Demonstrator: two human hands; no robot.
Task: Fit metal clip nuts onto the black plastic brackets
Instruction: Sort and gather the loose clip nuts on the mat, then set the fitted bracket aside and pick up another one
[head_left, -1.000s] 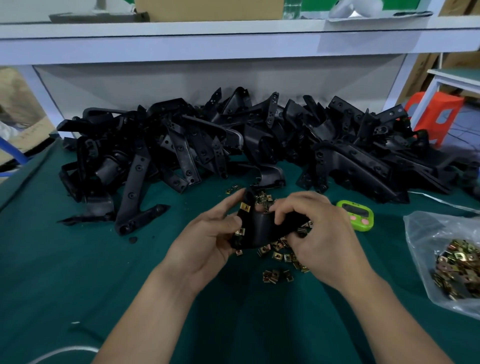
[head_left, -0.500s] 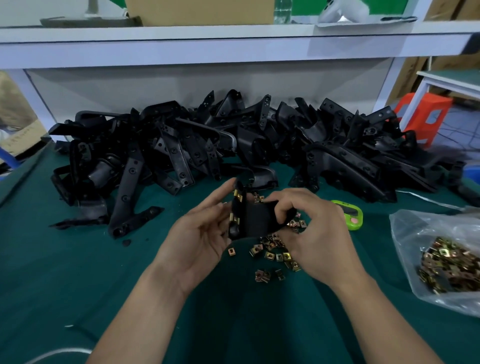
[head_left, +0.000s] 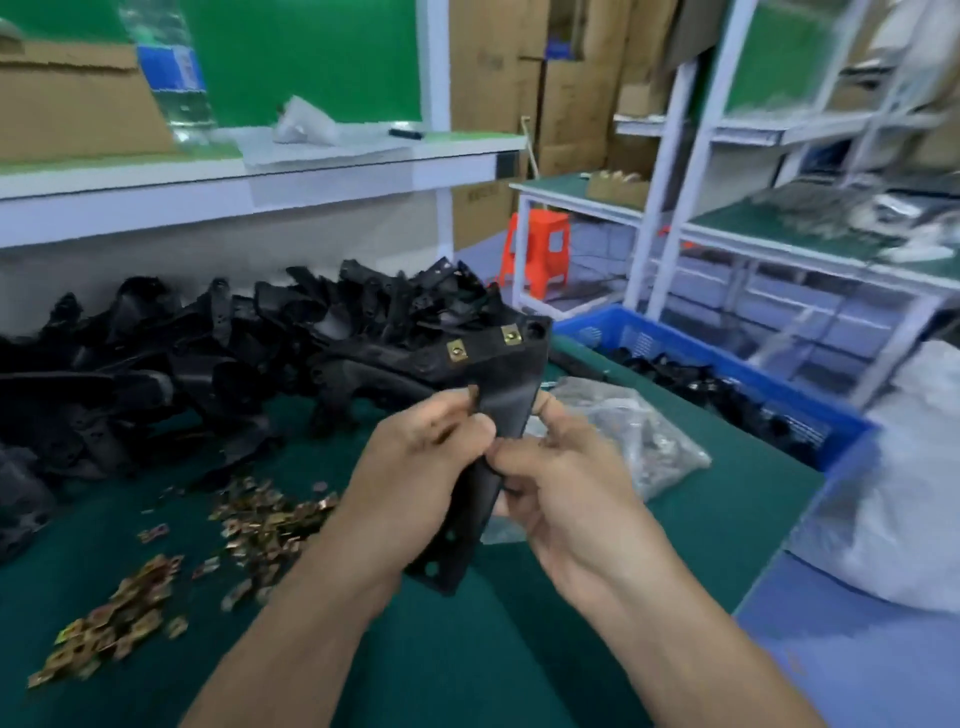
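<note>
Both hands are raised over the green cloth-covered worktop (head_left: 467, 670), towards its right edge, sharing one long black plastic bracket (head_left: 511, 397). The bracket stands near upright and tilts slightly. Its broad end is up and its narrow holed end points down between the wrists, off the cloth. The left hand (head_left: 415, 467) has its fingers curled round the bracket's left edge, with the thumb tip pressed at mid-length. The right hand (head_left: 566, 488) pinches the right edge between thumb and bent fingers, so both hands grasp the same part. Two brass-coloured metal clip nuts sit on the bracket's top edge, one at left (head_left: 456, 352) and one at right (head_left: 511, 335), side by side and apart. A heap of black plastic brackets (head_left: 208, 353) is stacked along the worktop's back edge, running to the left. Loose brass-coloured clip nuts (head_left: 260, 519) are scattered over the left half of the cloth and trail toward the front-left corner. A clear plastic bag (head_left: 639, 431) lies just right of the hands near the right edge, its contents too blurred to read. A blue plastic crate (head_left: 779, 387) holding black parts stands past that edge. An orange plastic stool (head_left: 537, 249) stands on the floor behind. A white shelf (head_left: 260, 176) above the heap carries a brown cardboard box (head_left: 72, 98) and a clear water bottle (head_left: 176, 78).
</note>
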